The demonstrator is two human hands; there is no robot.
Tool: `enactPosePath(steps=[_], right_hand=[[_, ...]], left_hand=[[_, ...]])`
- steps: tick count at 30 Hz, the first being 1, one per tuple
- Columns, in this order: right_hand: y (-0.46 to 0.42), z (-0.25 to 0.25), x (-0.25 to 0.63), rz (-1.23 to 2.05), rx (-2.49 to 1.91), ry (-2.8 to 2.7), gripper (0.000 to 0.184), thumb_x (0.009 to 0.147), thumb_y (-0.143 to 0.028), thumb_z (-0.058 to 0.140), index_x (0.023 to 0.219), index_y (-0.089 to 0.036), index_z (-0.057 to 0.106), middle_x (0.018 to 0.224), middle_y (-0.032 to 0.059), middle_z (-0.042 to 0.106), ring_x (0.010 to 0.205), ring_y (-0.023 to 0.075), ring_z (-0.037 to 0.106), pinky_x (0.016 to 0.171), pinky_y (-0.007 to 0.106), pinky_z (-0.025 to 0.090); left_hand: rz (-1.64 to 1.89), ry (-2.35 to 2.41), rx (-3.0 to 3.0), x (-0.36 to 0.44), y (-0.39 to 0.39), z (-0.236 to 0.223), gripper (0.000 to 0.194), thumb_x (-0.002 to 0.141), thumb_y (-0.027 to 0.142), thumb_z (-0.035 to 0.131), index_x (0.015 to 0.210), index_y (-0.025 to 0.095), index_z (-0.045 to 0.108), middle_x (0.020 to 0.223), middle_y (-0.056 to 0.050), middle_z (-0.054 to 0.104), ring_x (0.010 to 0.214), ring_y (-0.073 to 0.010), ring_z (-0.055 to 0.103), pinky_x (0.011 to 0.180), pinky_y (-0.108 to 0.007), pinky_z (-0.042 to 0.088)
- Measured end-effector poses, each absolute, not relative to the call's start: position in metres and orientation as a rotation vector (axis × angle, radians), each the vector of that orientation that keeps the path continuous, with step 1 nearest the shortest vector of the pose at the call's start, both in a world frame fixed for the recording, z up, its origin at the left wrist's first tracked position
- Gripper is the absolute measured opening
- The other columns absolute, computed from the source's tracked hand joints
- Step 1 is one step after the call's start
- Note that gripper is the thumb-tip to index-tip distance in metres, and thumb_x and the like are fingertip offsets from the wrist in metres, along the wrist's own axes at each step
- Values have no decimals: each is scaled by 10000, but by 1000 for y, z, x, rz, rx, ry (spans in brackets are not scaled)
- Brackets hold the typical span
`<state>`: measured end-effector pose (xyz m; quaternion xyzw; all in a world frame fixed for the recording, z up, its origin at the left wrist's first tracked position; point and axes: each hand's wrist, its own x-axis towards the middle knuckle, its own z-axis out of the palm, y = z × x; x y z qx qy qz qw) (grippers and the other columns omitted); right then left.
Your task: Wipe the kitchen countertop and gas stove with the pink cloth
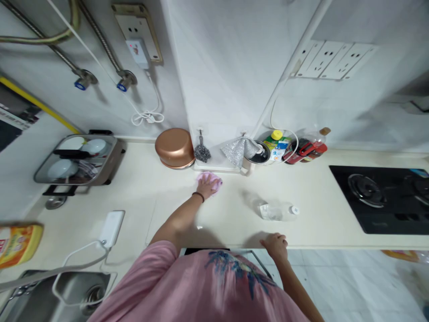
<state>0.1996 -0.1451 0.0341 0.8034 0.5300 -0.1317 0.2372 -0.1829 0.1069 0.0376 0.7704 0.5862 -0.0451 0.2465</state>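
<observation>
My left hand (207,184), with a dark band on its wrist, presses down on a pink cloth (215,181) on the cream counter (167,197), just in front of a white tray at the wall. Its fingers lie over the cloth and cover most of it. My right hand (275,245) rests on the counter's front edge with its fingers curled over it. A clear plastic bottle (278,211) with a white cap lies on its side a little beyond the right hand, untouched.
A copper pot (174,147), a steel scourer (202,153), a grey rag (236,151) and several bottles (295,150) line the back wall. A black gas hob (382,199) is at the right. At the left are a dish rack (78,161), a white power bank (112,228) and the sink (67,290).
</observation>
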Motion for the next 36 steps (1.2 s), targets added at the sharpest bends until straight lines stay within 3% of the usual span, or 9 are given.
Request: enactPosePath(steps=[5,11,16,20,27,32,36], right_hand=[[-143,35,197,-352,2183,1486,825,981,-550,634,1466,112,547,1433,406,607,1339,457,595,1089,500,432],[-142,34,198,-416,2234,1423,909,969,-555,641,1518,144,454,1504,444,522,1405,467,561,1115,496,418],[-144,34,197,-451,2286,1391,949,954,-542,660,1540,158,399,1532,467,483,1420,464,556,1136,503,408],[-144,38,195,-470,2284,1390,942,961,-539,638,1551,151,386,1570,474,438,1451,477,526,1156,511,393],[-143,39,195,-441,2231,1405,963,967,-555,645,1532,187,401,1561,440,484,1442,462,528,1177,443,369],[-144,30,200,-445,2283,1389,997,948,-564,662,1556,174,380,1554,440,491,1393,454,567,1137,456,399],[-142,25,203,-434,2270,1379,962,949,-561,642,1555,148,406,1548,448,498,1392,463,577,1122,494,403]], left_hand=[[-214,1973,1839,-296,85,41,729,1071,519,444,1763,359,278,1862,-70,104,1690,-463,65,1326,-637,190],[-212,2262,1514,-357,66,42,748,1071,521,434,1771,332,248,1858,-107,69,1680,-477,114,1301,-663,253],[-155,2246,1499,-291,66,40,769,1069,491,442,1780,319,202,1849,-174,11,1659,-533,138,1268,-764,209],[-83,1992,1729,-196,70,36,774,1062,451,466,1779,326,204,1856,-145,15,1670,-533,30,1275,-784,153],[13,1327,2211,-54,-5,9,761,1017,467,621,1729,372,373,1856,-111,122,1670,-539,12,1275,-786,145],[95,1134,2427,-57,-60,-12,766,1015,509,650,1722,430,366,1847,-62,196,1690,-460,76,1312,-715,161],[56,1350,2288,-107,-34,-4,765,1025,485,615,1736,404,344,1850,-55,186,1700,-433,44,1326,-693,160]])
